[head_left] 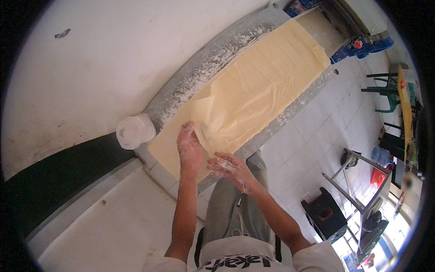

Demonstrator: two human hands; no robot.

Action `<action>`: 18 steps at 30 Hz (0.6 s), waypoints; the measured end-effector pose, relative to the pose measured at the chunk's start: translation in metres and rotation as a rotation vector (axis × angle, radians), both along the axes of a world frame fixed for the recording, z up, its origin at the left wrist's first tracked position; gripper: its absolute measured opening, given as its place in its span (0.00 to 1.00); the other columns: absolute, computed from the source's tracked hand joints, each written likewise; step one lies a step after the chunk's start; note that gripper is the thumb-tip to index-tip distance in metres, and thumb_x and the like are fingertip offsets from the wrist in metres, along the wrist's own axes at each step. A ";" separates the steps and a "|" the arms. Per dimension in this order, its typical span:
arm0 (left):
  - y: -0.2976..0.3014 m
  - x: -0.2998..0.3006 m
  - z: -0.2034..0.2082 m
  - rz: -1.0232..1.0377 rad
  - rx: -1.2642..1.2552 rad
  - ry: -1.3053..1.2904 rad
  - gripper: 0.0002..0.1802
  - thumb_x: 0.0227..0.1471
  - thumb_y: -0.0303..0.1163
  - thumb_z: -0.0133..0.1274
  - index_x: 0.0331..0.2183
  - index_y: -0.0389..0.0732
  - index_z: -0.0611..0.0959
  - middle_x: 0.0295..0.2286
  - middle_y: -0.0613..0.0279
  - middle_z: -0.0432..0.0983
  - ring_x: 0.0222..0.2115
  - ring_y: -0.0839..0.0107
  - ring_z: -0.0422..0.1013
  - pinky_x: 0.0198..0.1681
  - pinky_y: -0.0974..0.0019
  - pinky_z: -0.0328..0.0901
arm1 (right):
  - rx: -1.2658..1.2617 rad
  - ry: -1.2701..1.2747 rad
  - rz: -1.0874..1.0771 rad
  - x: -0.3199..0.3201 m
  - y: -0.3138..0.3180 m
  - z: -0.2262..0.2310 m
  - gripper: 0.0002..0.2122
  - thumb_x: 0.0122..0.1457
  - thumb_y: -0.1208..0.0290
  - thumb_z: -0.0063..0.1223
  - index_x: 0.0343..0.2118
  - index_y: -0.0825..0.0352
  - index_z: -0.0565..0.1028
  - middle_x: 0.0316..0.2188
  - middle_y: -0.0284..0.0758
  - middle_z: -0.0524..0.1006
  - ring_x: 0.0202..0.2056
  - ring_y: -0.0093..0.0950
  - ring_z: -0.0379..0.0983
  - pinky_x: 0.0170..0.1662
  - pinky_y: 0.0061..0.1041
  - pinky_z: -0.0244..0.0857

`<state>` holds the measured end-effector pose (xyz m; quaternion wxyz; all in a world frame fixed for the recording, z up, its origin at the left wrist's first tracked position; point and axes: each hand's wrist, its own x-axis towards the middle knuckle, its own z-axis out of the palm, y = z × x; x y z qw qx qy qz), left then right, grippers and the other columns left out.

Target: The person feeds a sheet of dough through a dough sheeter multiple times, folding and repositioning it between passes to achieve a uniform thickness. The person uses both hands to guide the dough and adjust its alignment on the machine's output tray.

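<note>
At the dough sheet (253, 90) near edge, left hand (189, 149) fingers pinch it; right hand (229, 167) fingers spread.

A small bakery or pastry workshop: 1 long floured conveyor table (190, 77) carries a wide pale dough sheet (258, 86) toward a rolling machine (358, 18) far right. White tiled floor (312, 136), stacked plastic chairs (385, 93) and a black stool (324, 213) stand right.

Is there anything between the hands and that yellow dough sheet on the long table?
Nothing visible does. The left hand already grips the folded near edge of the dough sheet, and the right hand sits just beside that edge. The white plastic container stands off to the left, clear of both hands.
</note>
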<state>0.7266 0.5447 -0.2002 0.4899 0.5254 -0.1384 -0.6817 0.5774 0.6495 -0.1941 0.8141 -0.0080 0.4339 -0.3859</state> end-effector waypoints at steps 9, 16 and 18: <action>0.007 0.008 0.021 0.098 0.049 0.637 0.24 0.62 0.30 0.51 0.58 0.37 0.71 0.57 0.51 0.70 0.60 0.55 0.66 0.64 0.48 0.60 | -0.006 -0.616 -0.531 0.049 -0.012 -0.026 0.13 0.63 0.69 0.58 0.49 0.61 0.72 0.55 0.36 0.73 0.58 0.33 0.69 0.64 0.33 0.58; 0.013 0.027 0.008 0.045 -0.122 0.564 0.20 0.62 0.28 0.52 0.55 0.39 0.76 0.55 0.55 0.73 0.57 0.57 0.68 0.63 0.48 0.61 | 0.030 0.129 -0.669 0.044 -0.016 0.003 0.12 0.61 0.72 0.61 0.45 0.64 0.71 0.41 0.32 0.75 0.43 0.25 0.72 0.48 0.28 0.68; 0.010 0.030 0.001 0.054 -0.124 0.291 0.19 0.58 0.25 0.57 0.51 0.42 0.78 0.49 0.60 0.75 0.51 0.65 0.71 0.55 0.58 0.67 | -0.021 0.208 -0.614 0.034 -0.008 0.004 0.13 0.60 0.74 0.62 0.45 0.66 0.72 0.41 0.33 0.76 0.42 0.25 0.73 0.46 0.26 0.69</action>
